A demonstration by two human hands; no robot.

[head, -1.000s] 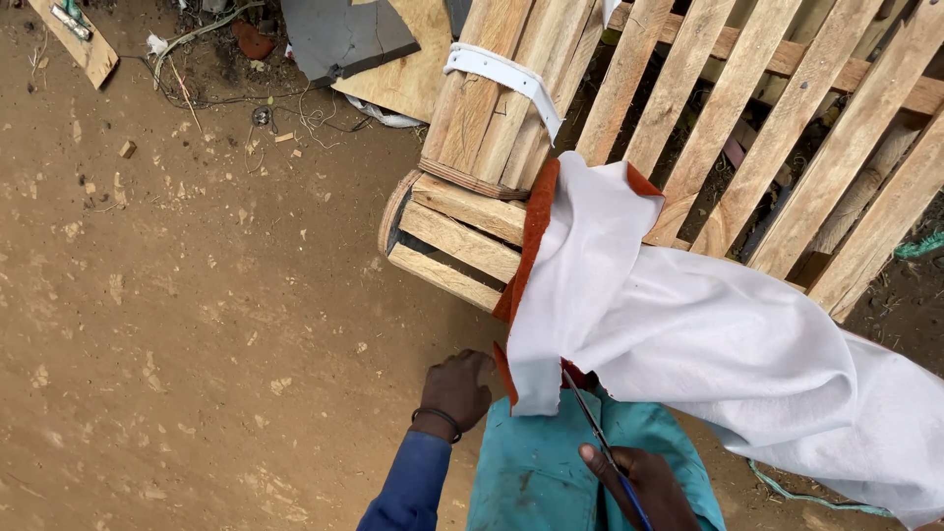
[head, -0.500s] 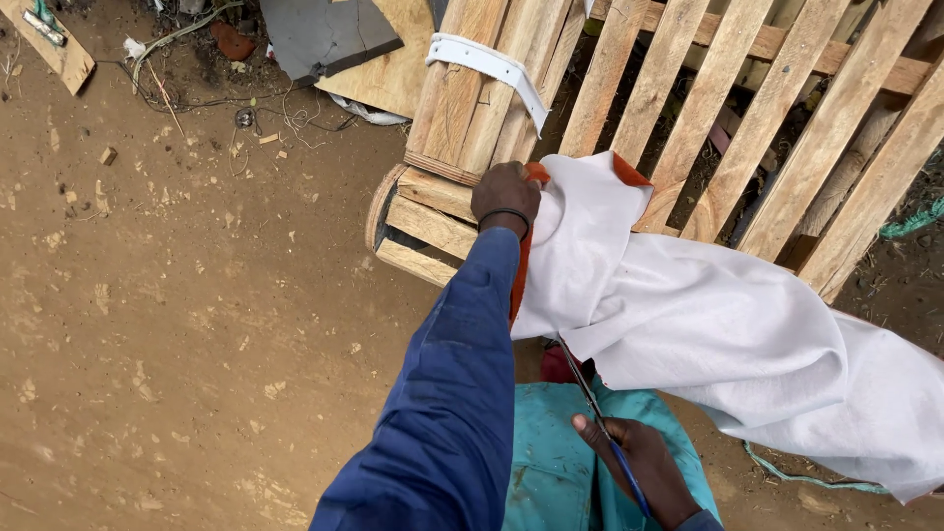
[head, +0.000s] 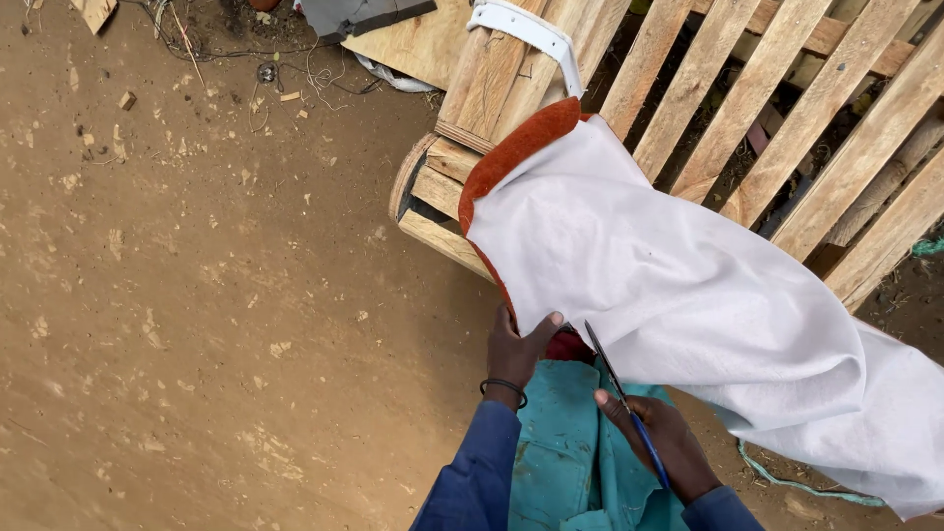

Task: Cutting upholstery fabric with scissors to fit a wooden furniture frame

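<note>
cloth (head: pixel 678 285) is draped over the wooden frame (head: pixel 472 187), which sits on the dirt ground (head: pixel 197 295). left hand (head: pixel 521 349) is at the cloth's near edge, right hand (head: pixel 659 442) with scissors (head: pixel 615 379) just right of it

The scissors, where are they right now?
In the head view the scissors are low and right of centre, held in the right hand, blades pointing up at the white cloth's lower edge, beside the left hand pinching it.

Daylight falls on a bare dirt floor (head: pixel 197 295) strewn with wood chips (head: pixel 126 99). Slatted wooden pallets (head: pixel 787 108) lean at right, tangled wires (head: pixel 295 74) beyond.
</note>
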